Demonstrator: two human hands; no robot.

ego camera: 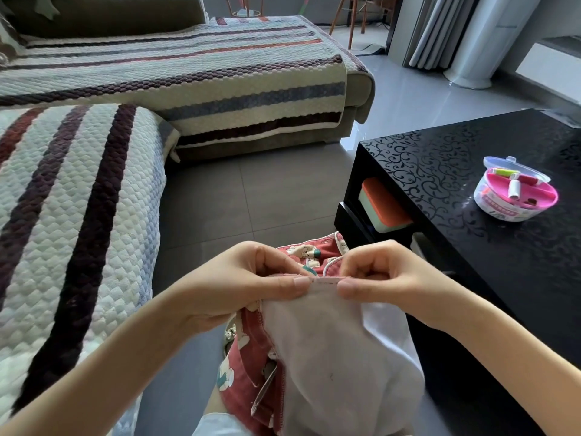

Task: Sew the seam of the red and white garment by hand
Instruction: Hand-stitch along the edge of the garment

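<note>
At the seam [324, 281], left hand [251, 280] and right hand [388, 275] each pinch the garment [330, 357] taut; uneven pull would probably pucker or tear it.

Two hands [248, 287] [386, 278], one garment [330, 357], one sewing box [503, 212], one table [456, 184]

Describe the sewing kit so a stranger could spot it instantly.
Find the black scroll-patterned table on the right. On its top stands the sewing kit. Unlike the orange-and-green box on the shelf beneath, it is round, with a pink tray of thread spools and an open clear lid.
</note>
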